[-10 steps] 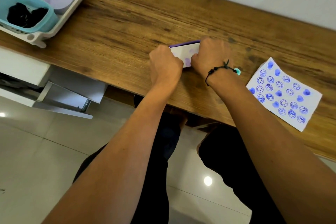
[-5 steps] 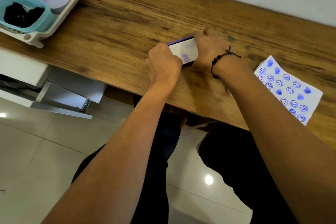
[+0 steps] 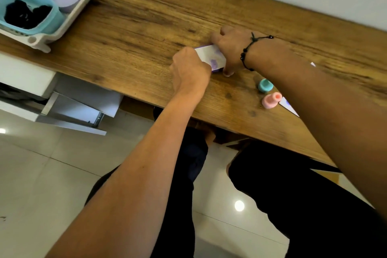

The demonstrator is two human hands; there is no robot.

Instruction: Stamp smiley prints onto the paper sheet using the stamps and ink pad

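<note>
Both hands on the ink pad case (image 3: 211, 58) mid-desk: my left hand (image 3: 191, 69) fisted against its near end, my right hand (image 3: 230, 48) clamped over its far end. Teal stamp (image 3: 265, 85) and pink stamp (image 3: 271, 100) sit beside my right forearm, the paper sheet (image 3: 290, 107) mostly hidden beneath it.

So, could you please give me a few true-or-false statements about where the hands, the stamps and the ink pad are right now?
1. Both hands, left hand and right hand, are on the white purple-stained ink pad case. True.
2. The small pink stamp is held in the right hand. False: it lies on the wooden desk.
3. The teal stamp lies beside the pink one. True.
4. The white basket sits near the right arm. False: it is at the far left.
</note>
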